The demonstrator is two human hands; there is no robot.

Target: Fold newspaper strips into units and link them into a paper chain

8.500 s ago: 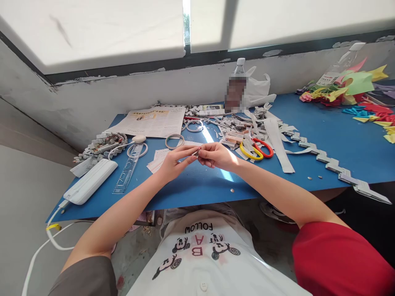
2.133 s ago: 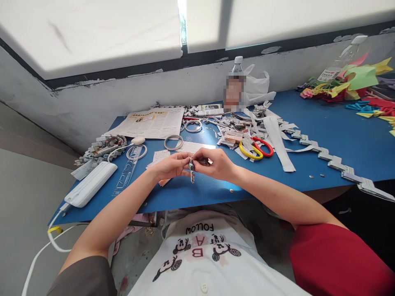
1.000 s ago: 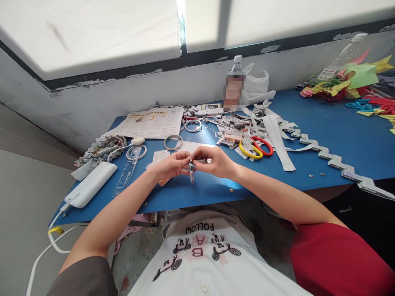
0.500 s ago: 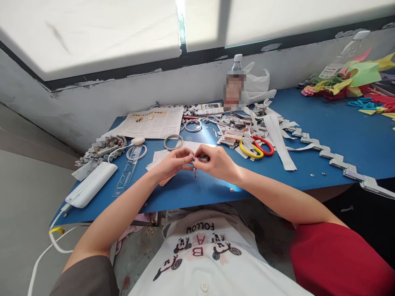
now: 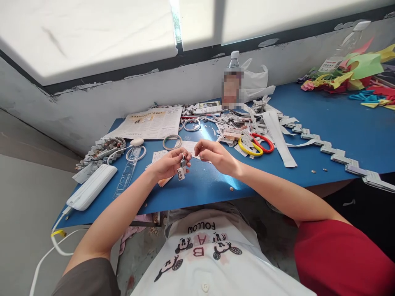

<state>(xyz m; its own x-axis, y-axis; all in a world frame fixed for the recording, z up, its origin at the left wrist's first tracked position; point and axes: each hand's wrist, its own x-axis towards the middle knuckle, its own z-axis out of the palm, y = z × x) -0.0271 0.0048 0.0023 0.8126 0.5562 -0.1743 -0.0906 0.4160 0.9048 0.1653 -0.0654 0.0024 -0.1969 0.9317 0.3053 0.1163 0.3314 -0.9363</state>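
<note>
My left hand (image 5: 169,163) pinches a folded newspaper strip (image 5: 182,165) between thumb and fingers. Its printed end hangs below the fingertips, over the blue table (image 5: 212,185). A short way to the right, my right hand (image 5: 216,155) hovers with bent fingers a little apart, and nothing shows between them. Under and behind the hands lie paper slips (image 5: 162,155). A roll of tape (image 5: 173,142) rests just beyond my left hand. Scissors (image 5: 255,146) with one yellow and one red handle lie to the right of my right hand.
A heap of folded paper pieces (image 5: 231,123) covers the back, beside a newspaper sheet (image 5: 148,123) and a bottle (image 5: 233,82). At left are a white power bank (image 5: 91,187), a clear ruler (image 5: 126,174) and a coiled paper chain (image 5: 101,152). Another paper chain (image 5: 338,156) stretches right.
My hands were together at the folded paper strip and have come apart. The right hand has let go, while the left keeps the strip, now turned with its printed end showing.
</note>
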